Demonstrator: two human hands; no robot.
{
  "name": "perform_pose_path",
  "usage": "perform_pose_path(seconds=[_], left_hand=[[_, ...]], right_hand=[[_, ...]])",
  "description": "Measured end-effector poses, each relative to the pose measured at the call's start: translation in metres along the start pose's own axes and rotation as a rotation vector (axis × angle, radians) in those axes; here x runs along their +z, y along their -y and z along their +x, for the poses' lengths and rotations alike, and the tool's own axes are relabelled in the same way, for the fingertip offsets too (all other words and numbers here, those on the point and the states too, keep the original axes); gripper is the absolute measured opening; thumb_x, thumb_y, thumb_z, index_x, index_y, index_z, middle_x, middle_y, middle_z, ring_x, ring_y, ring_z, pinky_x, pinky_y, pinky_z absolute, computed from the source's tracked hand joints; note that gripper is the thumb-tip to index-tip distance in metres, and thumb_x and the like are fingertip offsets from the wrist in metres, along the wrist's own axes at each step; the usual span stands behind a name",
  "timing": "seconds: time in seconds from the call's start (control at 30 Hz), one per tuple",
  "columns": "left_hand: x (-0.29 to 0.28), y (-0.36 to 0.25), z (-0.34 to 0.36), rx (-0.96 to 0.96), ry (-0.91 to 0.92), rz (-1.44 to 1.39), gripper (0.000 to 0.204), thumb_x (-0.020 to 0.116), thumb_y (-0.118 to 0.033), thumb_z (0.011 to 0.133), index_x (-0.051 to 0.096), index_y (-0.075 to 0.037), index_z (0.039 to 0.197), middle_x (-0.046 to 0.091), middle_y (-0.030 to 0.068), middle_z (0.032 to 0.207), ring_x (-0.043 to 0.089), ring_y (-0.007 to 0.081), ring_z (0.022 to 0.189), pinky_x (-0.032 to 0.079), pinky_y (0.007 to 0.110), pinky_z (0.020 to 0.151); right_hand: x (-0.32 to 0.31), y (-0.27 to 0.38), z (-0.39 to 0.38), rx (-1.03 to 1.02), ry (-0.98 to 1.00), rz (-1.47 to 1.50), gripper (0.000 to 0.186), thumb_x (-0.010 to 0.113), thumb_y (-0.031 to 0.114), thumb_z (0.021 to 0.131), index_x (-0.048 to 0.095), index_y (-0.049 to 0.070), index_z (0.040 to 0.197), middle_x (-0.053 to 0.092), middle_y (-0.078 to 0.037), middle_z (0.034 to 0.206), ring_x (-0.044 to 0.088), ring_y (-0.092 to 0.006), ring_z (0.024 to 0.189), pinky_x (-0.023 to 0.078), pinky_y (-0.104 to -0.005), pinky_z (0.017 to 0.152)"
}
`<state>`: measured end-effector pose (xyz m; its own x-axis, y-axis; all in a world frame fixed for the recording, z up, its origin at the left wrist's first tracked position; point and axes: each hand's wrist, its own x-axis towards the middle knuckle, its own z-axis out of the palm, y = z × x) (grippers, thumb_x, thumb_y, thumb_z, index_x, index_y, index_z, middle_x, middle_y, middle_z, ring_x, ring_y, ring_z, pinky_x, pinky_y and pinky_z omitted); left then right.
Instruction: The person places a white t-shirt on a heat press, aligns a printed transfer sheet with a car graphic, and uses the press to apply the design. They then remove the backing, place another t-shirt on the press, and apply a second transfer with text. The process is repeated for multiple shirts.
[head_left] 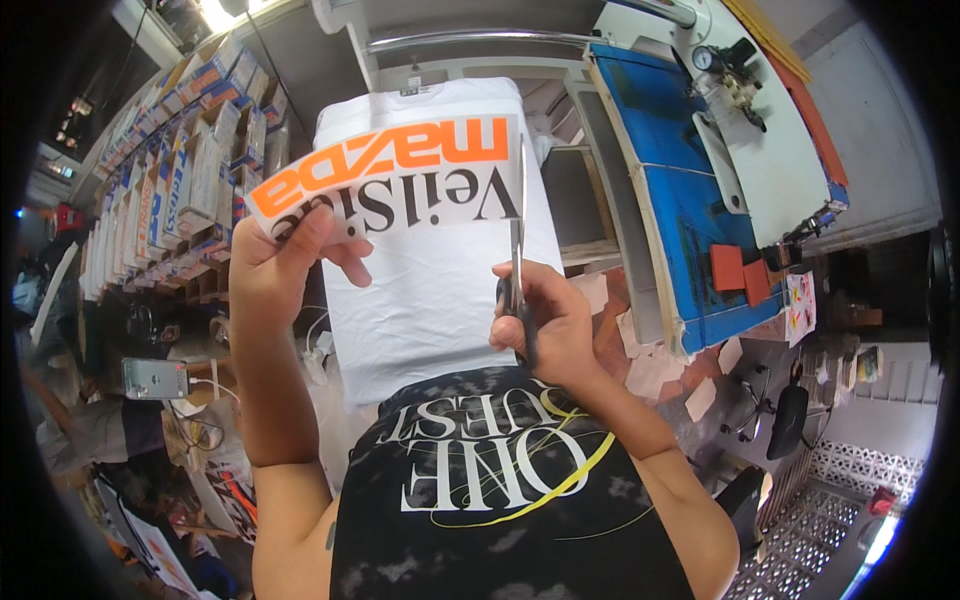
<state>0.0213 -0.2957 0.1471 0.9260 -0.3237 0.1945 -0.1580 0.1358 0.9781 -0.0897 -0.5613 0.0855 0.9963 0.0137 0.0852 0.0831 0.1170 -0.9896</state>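
My left hand (290,255) pinches the left end of a printed transfer sheet (420,190), which carries orange and black lettering upside down to me. Black-handled scissors (517,250) are gripped in my right hand (548,318), with fingers through the handles. Their blades point away from me and lie along the sheet's right edge; whether they are cutting into it I cannot tell. Beneath the sheet, a white T-shirt (400,310) is spread flat, its collar at the far end.
A heat press with a blue platen (650,110) and a pressure gauge (706,58) stands to the right. Reddish pads (728,268) lie on the blue surface. Stacked cardboard boxes (180,190) rise at the left, above a phone (155,379) on a cable. Paper scraps (655,370) litter the floor.
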Motion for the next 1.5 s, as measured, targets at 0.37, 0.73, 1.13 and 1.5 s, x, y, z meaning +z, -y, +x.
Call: perform_pose_path(seconds=[0.37,0.73,1.13,1.5], left_hand=[[0.039,0.0,0.011,-0.019,0.178,-0.047,0.031,0.055,-0.015,0.104,0.058,0.011,0.121,0.071,0.0191,0.082,0.07,0.0267,0.061,0.058,0.038,0.054],[0.07,0.006,0.017,-0.087,0.279,-0.016,0.025,0.06,-0.012,0.1,0.062,0.008,0.114,0.07,0.0158,0.079,0.071,0.0256,0.066,0.059,0.037,0.057],[0.097,-0.026,0.038,-0.078,0.754,0.885,0.014,0.077,-0.009,0.082,0.072,0.001,0.089,0.069,0.0097,0.084,0.063,0.0182,0.075,0.05,0.032,0.072],[0.065,0.01,0.006,-0.156,0.318,-0.079,0.016,0.065,-0.013,0.099,0.067,0.002,0.104,0.068,0.0,0.092,0.061,0.0058,0.086,0.049,0.022,0.076]], right_hand=[[-0.012,0.009,-0.034,0.018,-0.209,0.055,0.051,0.086,0.017,0.083,0.062,0.001,0.124,0.058,0.001,0.076,0.06,-0.0051,0.063,0.048,-0.0201,0.054],[-0.036,0.004,-0.067,0.085,-0.411,0.164,0.053,0.086,0.013,0.082,0.061,0.001,0.126,0.059,0.0,0.083,0.063,-0.0079,0.07,0.052,-0.0213,0.06],[-0.02,0.034,-0.005,-0.365,-0.199,-0.207,0.043,0.081,0.002,0.082,0.061,0.004,0.121,0.072,-0.008,0.092,0.069,-0.0101,0.082,0.056,-0.0274,0.076],[0.013,0.026,0.003,-0.009,-0.156,0.152,0.036,0.076,0.005,0.089,0.057,0.004,0.12,0.068,-0.005,0.081,0.067,-0.0116,0.072,0.053,-0.0252,0.065]])
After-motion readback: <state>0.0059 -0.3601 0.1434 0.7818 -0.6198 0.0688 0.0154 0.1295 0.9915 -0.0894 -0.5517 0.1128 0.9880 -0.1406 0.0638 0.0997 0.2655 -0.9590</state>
